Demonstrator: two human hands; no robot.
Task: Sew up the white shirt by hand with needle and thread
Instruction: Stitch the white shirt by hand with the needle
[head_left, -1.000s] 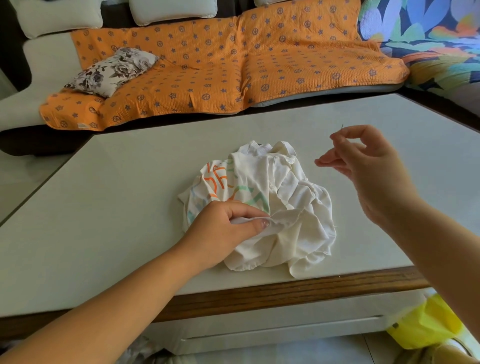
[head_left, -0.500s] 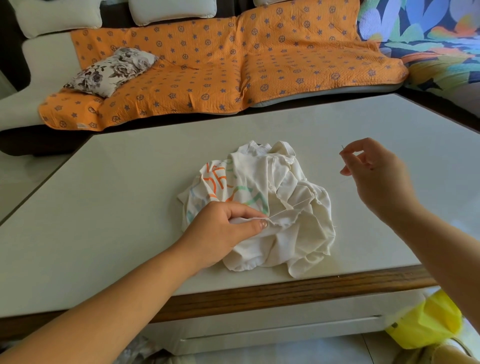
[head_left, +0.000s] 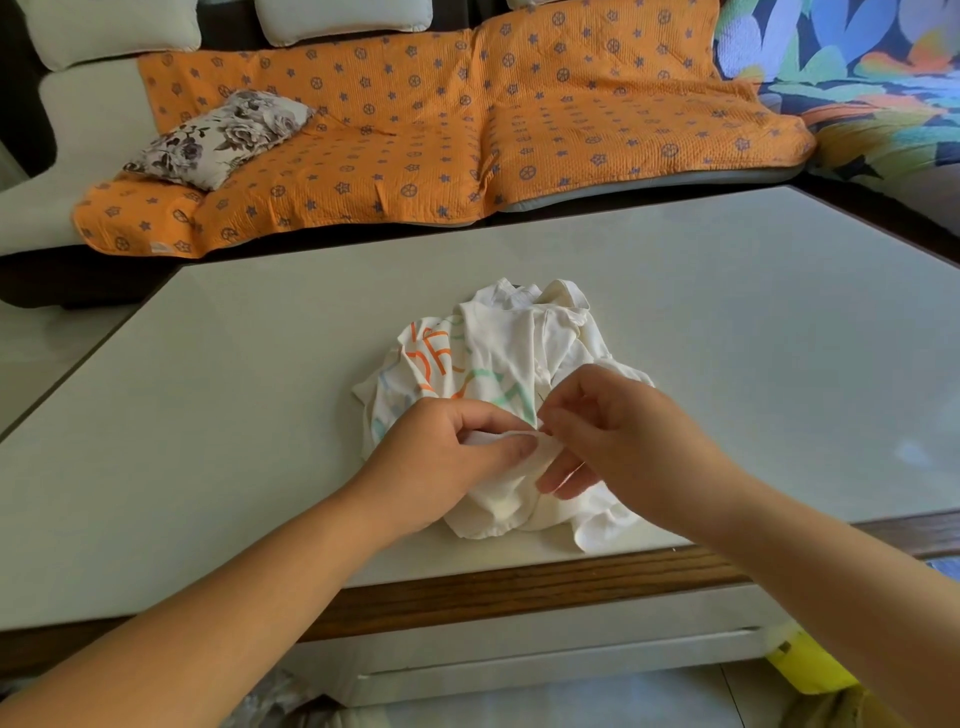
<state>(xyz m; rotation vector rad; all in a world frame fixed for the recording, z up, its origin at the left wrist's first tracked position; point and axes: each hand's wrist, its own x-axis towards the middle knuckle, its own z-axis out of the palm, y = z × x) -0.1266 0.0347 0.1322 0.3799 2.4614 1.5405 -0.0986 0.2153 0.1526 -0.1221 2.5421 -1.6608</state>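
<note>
Back from two o'clock, my right hand (head_left: 613, 441) now pinches the needle (head_left: 542, 400), a faint sliver, at the fold my left hand (head_left: 447, 457) pinches in the shirt (head_left: 509, 343), bunched near the table's (head_left: 260, 389) six o'clock edge. I reckon the next stitch starts.

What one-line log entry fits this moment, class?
stage: stitching | left hand: pinches fold of white shirt | right hand: pinches needle at that fold | placement: crumpled on table
</note>
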